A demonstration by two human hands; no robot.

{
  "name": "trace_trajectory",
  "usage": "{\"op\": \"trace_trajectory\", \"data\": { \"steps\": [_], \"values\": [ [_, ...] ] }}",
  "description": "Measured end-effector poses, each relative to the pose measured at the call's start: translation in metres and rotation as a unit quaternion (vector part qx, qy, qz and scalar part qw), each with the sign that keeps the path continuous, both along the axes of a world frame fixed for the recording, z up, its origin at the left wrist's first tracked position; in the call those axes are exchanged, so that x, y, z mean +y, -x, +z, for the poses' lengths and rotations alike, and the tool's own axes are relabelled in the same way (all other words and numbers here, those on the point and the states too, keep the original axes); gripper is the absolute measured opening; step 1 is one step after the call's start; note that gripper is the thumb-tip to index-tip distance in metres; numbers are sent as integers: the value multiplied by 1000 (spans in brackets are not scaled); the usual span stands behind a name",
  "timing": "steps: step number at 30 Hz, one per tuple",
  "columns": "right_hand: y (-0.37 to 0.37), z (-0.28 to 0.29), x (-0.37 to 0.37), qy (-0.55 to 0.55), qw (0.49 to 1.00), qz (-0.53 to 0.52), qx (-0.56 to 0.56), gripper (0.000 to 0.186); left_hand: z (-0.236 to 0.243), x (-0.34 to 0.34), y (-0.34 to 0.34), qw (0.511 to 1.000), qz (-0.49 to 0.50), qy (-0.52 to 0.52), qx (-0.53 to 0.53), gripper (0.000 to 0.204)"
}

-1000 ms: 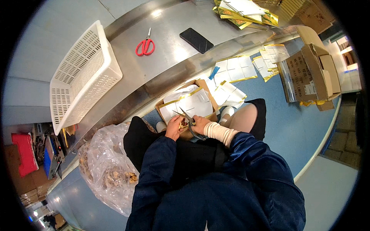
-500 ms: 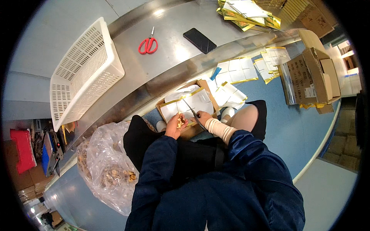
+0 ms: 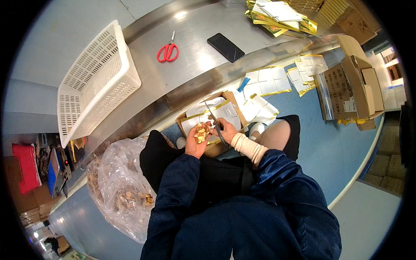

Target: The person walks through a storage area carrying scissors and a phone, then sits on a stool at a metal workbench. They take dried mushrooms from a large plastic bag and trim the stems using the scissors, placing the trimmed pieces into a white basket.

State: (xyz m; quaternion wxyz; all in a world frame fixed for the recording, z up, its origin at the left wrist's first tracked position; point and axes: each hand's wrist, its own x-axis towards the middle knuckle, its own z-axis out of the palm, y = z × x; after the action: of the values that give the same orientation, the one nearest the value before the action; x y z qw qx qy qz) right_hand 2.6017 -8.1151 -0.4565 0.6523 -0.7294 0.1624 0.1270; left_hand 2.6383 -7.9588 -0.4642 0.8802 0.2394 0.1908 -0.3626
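Observation:
My left hand (image 3: 196, 141) is closed on some light yellow-brown dried pieces (image 3: 201, 131), which look like mushroom. Just right of it, my right hand (image 3: 226, 129) grips dark-handled scissors (image 3: 213, 116), their blade pointing up and away from me. Beyond both hands, between my feet, a cardboard box (image 3: 237, 103) holds white sheets with yellow edges (image 3: 229, 112). At my left, a large clear plastic bag (image 3: 119, 173) contains more dried brown pieces (image 3: 147, 198).
On the steel counter (image 3: 182, 39) are a white perforated basket (image 3: 95, 82), red-handled scissors (image 3: 167, 51), a black phone (image 3: 225, 46) and stacked yellow packs (image 3: 275, 15). White sheets (image 3: 266, 79) and a big open carton (image 3: 342, 86) rest on the blue floor at the right.
The scissors in my right hand have swung more upright. More of the pieces in my left hand now show as it has turned. The view has shifted slightly.

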Motion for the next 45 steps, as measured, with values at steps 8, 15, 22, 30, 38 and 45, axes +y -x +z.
{"op": "trace_trajectory", "data": {
  "steps": [8, 15, 22, 30, 38, 45],
  "values": [
    [-6, -31, -8, -32, 996, -52, -65, 35, 29, -5, -1, 999, -2, 32, -42, 29],
    [-3, -10, 0, 174, 983, -7, -62, 41, 5, -6, 8, 996, -56, -64, -29, 28],
    [-8, 22, -7, 124, 990, 43, -57, 53, -8, -1, -6, 993, 16, -68, -92, 14],
    [0, 9, -9, 85, 985, 150, 20, 60, 4, 5, -19, 990, 96, 79, -67, 18],
    [1, 19, -8, 93, 980, 177, 15, 60, -5, 3, -16, 995, 74, 11, -60, 12],
    [8, 0, 1, 220, 963, 156, -20, 56, -30, 6, -13, 998, 48, -27, -13, 14]
  ]
}}
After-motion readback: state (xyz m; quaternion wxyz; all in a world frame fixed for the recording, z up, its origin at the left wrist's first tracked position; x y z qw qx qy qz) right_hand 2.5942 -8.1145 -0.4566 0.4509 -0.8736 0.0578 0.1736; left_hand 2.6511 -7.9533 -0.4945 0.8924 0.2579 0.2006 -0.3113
